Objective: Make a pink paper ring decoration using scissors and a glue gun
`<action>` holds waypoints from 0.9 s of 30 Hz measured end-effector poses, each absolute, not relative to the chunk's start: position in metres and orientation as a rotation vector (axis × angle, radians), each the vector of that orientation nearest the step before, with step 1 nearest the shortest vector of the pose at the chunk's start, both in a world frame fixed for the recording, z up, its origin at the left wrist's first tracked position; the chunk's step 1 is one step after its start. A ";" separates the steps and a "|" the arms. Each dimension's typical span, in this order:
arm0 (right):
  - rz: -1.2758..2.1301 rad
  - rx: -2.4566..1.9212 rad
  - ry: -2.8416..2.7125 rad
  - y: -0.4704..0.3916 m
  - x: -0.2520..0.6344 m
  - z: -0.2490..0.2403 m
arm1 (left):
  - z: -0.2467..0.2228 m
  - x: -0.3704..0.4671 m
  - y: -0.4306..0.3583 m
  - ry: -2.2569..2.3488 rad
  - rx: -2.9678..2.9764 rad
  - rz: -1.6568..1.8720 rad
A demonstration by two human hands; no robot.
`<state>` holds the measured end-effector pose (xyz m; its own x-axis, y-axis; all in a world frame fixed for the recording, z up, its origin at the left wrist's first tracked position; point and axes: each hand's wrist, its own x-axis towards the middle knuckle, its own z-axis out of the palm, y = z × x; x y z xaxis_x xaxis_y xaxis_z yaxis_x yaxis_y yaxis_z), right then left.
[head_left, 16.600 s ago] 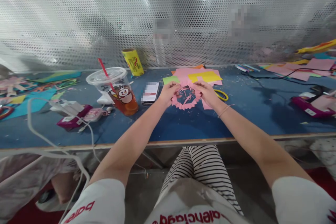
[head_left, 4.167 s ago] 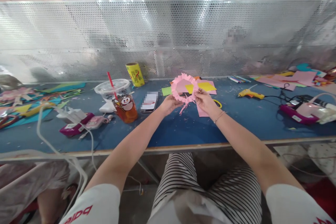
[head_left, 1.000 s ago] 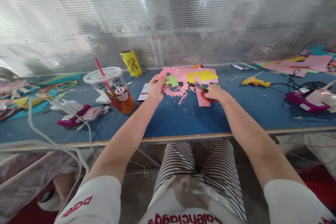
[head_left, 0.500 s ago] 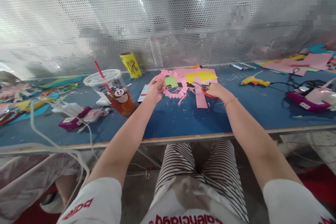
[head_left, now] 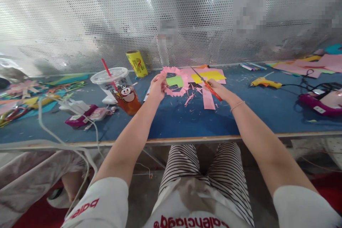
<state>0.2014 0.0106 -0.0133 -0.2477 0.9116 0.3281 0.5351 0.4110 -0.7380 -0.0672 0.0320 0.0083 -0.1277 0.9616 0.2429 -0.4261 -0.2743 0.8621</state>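
Observation:
A pink paper ring with a fringed edge [head_left: 184, 82] is held at its left side by my left hand [head_left: 159, 86], whose fingers are closed on it. My right hand [head_left: 216, 88] grips orange-handled scissors [head_left: 211, 90]; their blades point up and to the left, just right of the ring and apart from it. Behind and beside the hands lie a yellow sheet [head_left: 213, 76], a green piece [head_left: 175, 81] seen through the ring, and a pink strip [head_left: 208, 100]. Thin pink scraps [head_left: 190, 98] are scattered below the ring.
A drink cup with a red straw [head_left: 125, 94] stands left of my left arm, near a yellow can [head_left: 137, 64] and a purple power strip [head_left: 80, 117]. To the right are a yellow glue gun [head_left: 265, 82] and cables. A perforated metal screen [head_left: 203, 17] rises behind the blue table [head_left: 187, 124].
The scissors have swung so their blades point more steeply upward, away from the ring. The ring has turned and shows its round shape more fully. The view has shifted slightly.

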 end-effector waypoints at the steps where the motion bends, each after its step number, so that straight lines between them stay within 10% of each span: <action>1: 0.662 -1.219 -1.919 0.010 0.201 -0.013 | 0.008 -0.068 0.032 0.779 1.000 1.634; 27: 1.218 -1.051 -1.864 0.014 0.200 -0.024 | 0.006 -0.071 0.034 0.769 1.027 1.576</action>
<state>0.1996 0.0144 -0.0236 -0.4540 0.8854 0.0998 0.2639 0.2405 -0.9341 -0.0708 0.0336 0.0062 -0.0761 0.9707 0.2279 -0.4183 -0.2386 0.8764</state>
